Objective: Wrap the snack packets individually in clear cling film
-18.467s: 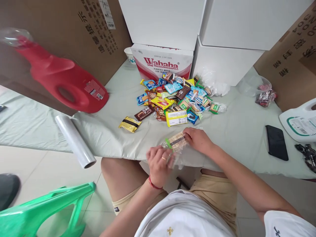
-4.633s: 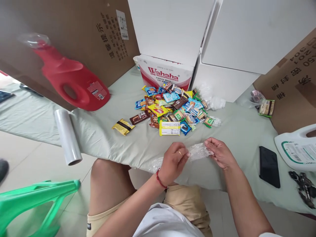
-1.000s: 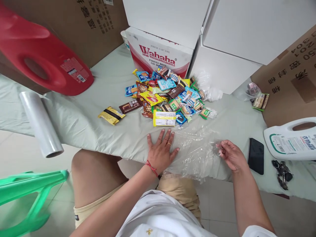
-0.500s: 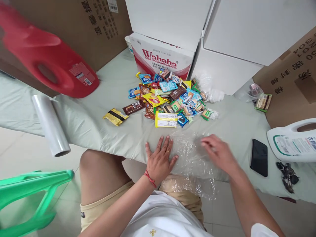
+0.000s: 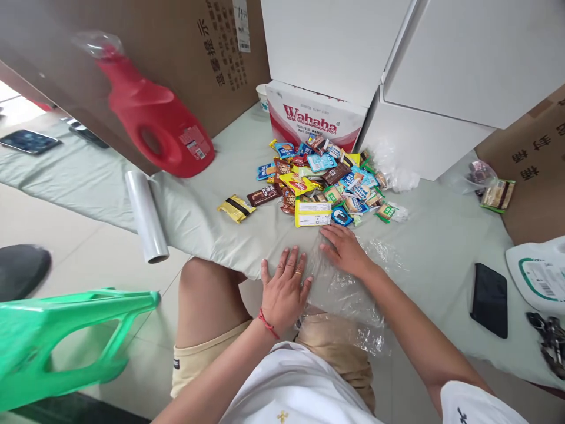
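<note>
Having swung inward since a moment ago, the right hand (image 5: 343,252), loosely uncurled, is at the lower edge of a flat, rectangular packet (image 5: 313,213); the left hand (image 5: 285,291) stays spread flat beside thin, crinkled plastic film (image 5: 353,294) draped over the wrinkled cloth's (image 5: 251,238) edge.

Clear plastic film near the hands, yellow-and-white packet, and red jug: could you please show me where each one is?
clear plastic film (image 5: 343,290): head view, on its crinkled middle part
yellow-and-white packet (image 5: 313,214): head view, on its white printed face
red jug (image 5: 171,122): head view, on its body, above the handle opening
</note>
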